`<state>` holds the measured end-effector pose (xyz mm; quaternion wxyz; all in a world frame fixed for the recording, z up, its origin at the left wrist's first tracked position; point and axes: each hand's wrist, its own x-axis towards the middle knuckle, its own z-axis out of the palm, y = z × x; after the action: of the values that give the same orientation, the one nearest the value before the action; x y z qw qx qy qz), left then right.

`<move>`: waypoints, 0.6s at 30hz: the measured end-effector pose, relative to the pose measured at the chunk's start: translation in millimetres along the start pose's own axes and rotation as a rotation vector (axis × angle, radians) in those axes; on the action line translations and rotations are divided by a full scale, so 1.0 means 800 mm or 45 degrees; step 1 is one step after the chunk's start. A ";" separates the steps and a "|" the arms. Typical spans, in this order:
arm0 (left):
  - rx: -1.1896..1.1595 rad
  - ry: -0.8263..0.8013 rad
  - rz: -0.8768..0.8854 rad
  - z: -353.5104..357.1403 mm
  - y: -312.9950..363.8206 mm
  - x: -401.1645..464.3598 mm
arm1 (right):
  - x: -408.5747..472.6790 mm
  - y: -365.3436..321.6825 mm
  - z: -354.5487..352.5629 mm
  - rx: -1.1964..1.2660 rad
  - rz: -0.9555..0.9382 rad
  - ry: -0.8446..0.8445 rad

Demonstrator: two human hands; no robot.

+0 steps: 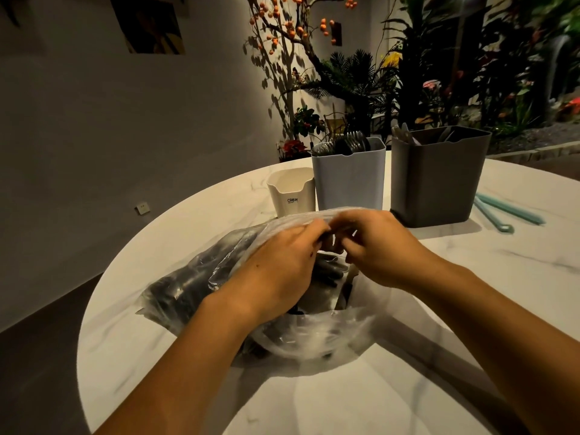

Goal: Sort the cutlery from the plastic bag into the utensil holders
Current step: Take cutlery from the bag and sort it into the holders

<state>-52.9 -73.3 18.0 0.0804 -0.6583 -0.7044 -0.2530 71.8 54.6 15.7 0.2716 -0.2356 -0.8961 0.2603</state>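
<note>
plastic bag (188, 287) is lying on its side on the white marble table (470, 309), mouth turned toward the person, right in front of the three holders. dark cutlery (326, 271) is showing through the film and in the open mouth; pieces are too blurred and tangled to tell forks from spoons or knives.

left hand (279, 262) is lying over the top of the bag, fingers curled down at the upper lip of the mouth, looks like pinching the film. right hand (376, 246) is meeting it from the other side, fingers curled at the same lip. fingertips of both are bunched close together and blurred, so can't tell whether either is also holding a piece of cutlery. judgement: both hands are working the mouth open so the contents can be reached, hence the bag lying flat with the opening toward the person.

holders, all relative to the bag:
- small cream holder (292, 196) is standing just behind it, nothing is showing above its rim.
- light blue-grey holder (350, 180) is standing behind it, touching or nearly touching the cream one; fork heads (354, 141) and some dark rounded pieces are sticking out the top.
- dark grey holder (436, 180) is standing behind and to the right, apart from the blue-grey one; a few pale utensil ends (403, 133) are showing at its rim, kind unclear.

judgement: sorting is partly done, plenty is sitting in the bag yet.

two pale green straws (508, 211) are lying on the table right of the dark grey holder. plants and a branch with orange berries (288, 26) are standing beyond the table.
</note>
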 end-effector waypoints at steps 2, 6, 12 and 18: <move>-0.265 0.078 0.021 -0.002 0.006 0.001 | 0.000 -0.001 -0.001 0.109 -0.011 -0.012; -0.775 0.272 -0.079 -0.015 0.008 0.003 | 0.000 -0.006 -0.004 0.248 -0.036 -0.068; -1.239 0.490 -0.162 -0.037 0.009 0.007 | -0.005 -0.017 -0.002 0.502 -0.091 -0.155; -1.775 0.642 -0.339 -0.052 0.000 0.011 | 0.003 -0.015 0.005 0.846 0.127 -0.102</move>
<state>-63.2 -84.4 57.6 -0.2273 -0.3880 -0.4149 -0.7910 64.1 45.6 21.0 0.2852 -0.1675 -0.7596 0.5601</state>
